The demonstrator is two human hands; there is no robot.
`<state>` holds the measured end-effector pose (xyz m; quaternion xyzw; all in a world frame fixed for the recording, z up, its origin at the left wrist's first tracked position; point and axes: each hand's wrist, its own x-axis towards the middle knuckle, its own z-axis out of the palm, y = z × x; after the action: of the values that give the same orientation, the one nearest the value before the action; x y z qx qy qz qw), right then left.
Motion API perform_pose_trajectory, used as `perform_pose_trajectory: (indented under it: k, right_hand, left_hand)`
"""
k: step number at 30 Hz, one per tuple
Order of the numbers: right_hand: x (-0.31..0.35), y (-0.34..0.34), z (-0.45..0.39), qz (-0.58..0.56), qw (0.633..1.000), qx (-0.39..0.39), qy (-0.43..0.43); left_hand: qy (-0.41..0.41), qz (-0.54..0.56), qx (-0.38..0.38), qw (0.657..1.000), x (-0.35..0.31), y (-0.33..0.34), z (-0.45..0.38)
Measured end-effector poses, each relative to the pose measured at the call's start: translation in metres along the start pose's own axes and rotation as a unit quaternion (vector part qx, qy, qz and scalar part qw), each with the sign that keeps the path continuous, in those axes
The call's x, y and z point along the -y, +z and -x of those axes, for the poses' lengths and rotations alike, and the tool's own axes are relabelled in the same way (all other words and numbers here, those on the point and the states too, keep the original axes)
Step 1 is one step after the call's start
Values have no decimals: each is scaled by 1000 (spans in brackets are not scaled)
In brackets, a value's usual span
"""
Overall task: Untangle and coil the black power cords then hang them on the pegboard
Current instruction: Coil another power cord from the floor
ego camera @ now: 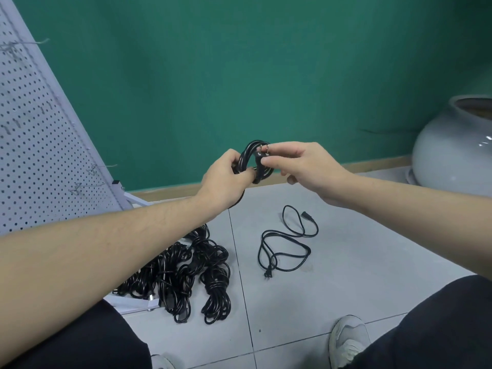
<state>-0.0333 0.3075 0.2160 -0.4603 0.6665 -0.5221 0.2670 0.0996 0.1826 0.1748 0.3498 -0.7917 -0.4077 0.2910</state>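
Coiled cord held up in front of the green wall, between both hands, well above the floor. Left hand curled round the coil's lower-left side, thumb across the loops. Right hand pinching the plug at the coil's top, w/ prongs up. Prob light, springy, smooth jacket; loops likely to spring apart if let go, so best gripped across the whole bundle, not one strand. Loose cord flat on tiles, tangled pile below left forearm. Pegboard w/ hooks at left, near, coil not touching it.
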Motion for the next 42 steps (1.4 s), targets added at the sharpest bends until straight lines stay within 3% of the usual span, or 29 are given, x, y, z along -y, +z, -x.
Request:
perform_pose_trajectory:
  k: [8,15,24,29,35,42]
  right_hand:
    - [8,2,-8,-132,987,-45,76]
    - [17,-6,-11,-158,964,29,210]
    - [15,-20,-10,-141,952,99,253]
    - [11,-26,-12,50,981,22,184]
    - [1,-10,-15,-72,988,-47,130]
    - [-3,-3,-18,-111,991,-72,38]
  left_hand:
    - [52,-74,-33,995,-14,-1,3]
    - [67,-114,-47,990,-14,-1,8]
    - [119,-89,-23,989,-18,3,14]
    - [131,-4,4,991,-23,5,11]
    - [79,-52,75,993,-32,7,11]
    - [106,-17,34,994,-30,1,0]
